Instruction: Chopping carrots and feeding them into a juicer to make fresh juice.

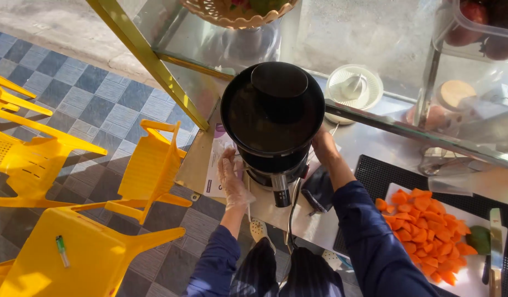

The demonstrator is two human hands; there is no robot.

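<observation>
Head view: my gloved left hand (232,177) and bare right hand (322,146) grasp opposite sides of the black juicer (272,118) at the steel counter's (369,137) edge. I judge a slip could topple it onto the yellow chairs (149,165).

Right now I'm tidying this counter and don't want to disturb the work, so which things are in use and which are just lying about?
In use:
- black juicer, gripped on both sides
- left hand, in a clear glove
- right hand

Lying about:
- chopped carrot pieces on the white cutting board
- knife
- white citrus squeezer
- yellow plastic chairs
</observation>
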